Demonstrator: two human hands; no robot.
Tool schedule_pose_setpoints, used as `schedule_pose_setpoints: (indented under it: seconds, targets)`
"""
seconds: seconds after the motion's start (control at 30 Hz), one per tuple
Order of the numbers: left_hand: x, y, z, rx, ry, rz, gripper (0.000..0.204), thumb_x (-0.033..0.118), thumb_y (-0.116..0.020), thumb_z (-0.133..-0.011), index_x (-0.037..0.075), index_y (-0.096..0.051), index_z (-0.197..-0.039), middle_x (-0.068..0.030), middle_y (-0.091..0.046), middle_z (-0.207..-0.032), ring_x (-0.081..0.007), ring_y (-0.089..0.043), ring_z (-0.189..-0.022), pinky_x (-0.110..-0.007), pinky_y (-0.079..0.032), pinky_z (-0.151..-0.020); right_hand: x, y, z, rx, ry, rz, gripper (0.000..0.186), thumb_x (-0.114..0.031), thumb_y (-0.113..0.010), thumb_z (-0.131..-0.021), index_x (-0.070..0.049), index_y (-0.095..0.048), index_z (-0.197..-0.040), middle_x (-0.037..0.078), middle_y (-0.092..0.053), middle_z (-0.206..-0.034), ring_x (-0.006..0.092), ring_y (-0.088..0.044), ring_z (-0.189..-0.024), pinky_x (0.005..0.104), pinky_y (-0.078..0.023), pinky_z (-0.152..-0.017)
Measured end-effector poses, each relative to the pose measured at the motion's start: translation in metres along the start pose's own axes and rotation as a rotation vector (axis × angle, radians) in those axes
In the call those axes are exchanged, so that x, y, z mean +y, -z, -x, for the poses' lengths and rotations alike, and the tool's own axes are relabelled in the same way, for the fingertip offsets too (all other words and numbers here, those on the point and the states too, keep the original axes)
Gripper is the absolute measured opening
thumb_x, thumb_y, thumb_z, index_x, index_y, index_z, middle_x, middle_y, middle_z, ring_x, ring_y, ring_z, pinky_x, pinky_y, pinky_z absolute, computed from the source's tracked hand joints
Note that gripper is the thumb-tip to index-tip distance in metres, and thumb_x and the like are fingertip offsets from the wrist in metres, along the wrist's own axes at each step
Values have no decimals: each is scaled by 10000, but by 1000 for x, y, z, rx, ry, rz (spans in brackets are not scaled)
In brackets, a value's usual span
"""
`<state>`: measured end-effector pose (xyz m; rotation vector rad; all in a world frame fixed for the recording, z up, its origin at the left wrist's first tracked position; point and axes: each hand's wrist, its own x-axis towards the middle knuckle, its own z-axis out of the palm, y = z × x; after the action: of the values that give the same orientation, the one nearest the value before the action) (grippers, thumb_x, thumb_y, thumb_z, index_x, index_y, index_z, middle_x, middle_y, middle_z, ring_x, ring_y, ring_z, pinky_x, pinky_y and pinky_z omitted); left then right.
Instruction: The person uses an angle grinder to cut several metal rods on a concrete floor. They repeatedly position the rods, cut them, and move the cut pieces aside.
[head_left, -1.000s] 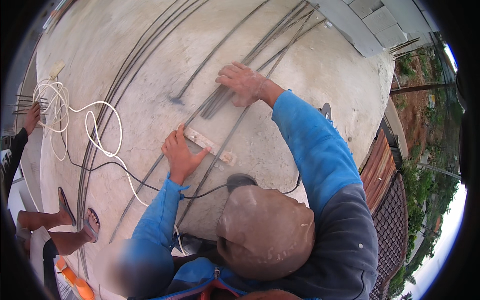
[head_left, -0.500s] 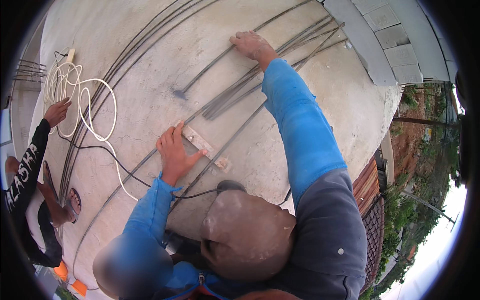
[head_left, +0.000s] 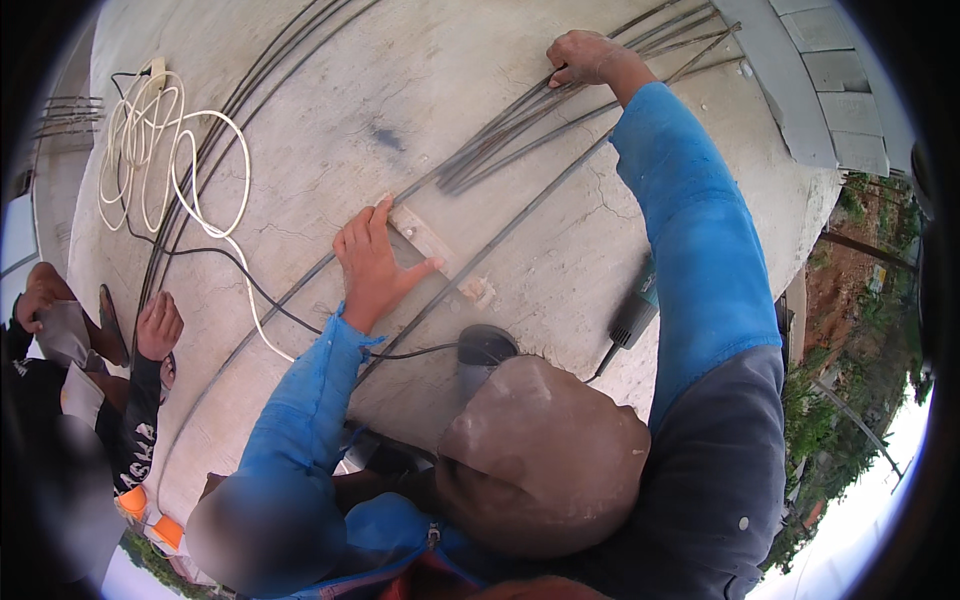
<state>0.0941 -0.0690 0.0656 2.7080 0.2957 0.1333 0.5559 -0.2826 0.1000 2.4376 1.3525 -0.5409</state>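
Observation:
My left hand (head_left: 372, 262) lies with fingers and thumb spread over a steel rebar rod and the end of a small wooden block (head_left: 424, 236) on the concrete. Farther off to the right, my right hand (head_left: 588, 64) is closed around a rebar rod, its fingers curled under. That rod lies along a bundle of rebar rods (head_left: 508, 137), whose near ends stop a little beyond the block. A separate long rod (head_left: 520, 213) runs diagonally past the block's near end. Below my right forearm lies a green and black corded power tool (head_left: 636, 312), partly hidden by the sleeve.
A white extension cord (head_left: 245, 180) is coiled at left, beside long rebar rods (head_left: 217, 133). A co-worker's hand (head_left: 160, 326) shows at the left edge. My bent knee (head_left: 545, 450) is close below. Grey blocks (head_left: 835, 70) stand far right; the slab's edge drops off at right.
My right hand has drawn its rod to the right, from apart on the slab to against the bundle. The co-worker's hand has left the coiled cord. The view has shifted, uncovering the power tool.

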Motion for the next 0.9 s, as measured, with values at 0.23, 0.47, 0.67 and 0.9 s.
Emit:
schedule_pose_setpoints:
  seconds: [0.23, 0.47, 0.67, 0.9]
  targets:
    - [-5, 2, 2, 14, 69, 38, 1218, 746, -876, -781, 22, -418, -1647, -261, -469, -1579, -414, -440, -1455, -637, -258, -1211, -72, -7, 92, 507, -129, -338, 466, -464, -753, -1051, -76, -741, -1310, 135, -783, -1210, 333, -746, -1163, 467, -600, -1019]
    - [17, 9, 12, -135, -38, -121, 1523, 1013, -750, -633, 105, -257, -1751, -374, -185, -1749, -585, -145, -1633, -860, -76, -1192, -214, -83, 253, 522, -311, -1090, 214, -208, -847, -979, -25, -746, -1028, 110, -767, -921, 226, -748, -757, 362, -609, -713]
    - [16, 13, 13, -294, 10, -199, 1497, 957, -828, -607, 91, -310, -1714, -380, -118, -1764, -598, -87, -1639, -866, -112, -1180, -280, -129, 317, 542, -911, -1129, 273, -215, -868, -959, -16, -702, -1047, 140, -739, -1029, 253, -704, -910, 392, -565, -815]
    - [17, 10, 11, -260, -9, -197, 1353, 849, -903, -613, -27, -452, -1540, -368, -203, -1735, -578, -192, -1598, -821, -191, -1168, -260, -223, 389, 522, -1492, -829, 875, -478, -937, -846, 24, -541, -1444, 285, -589, -1418, 414, -562, -1358, 515, -462, -1133]
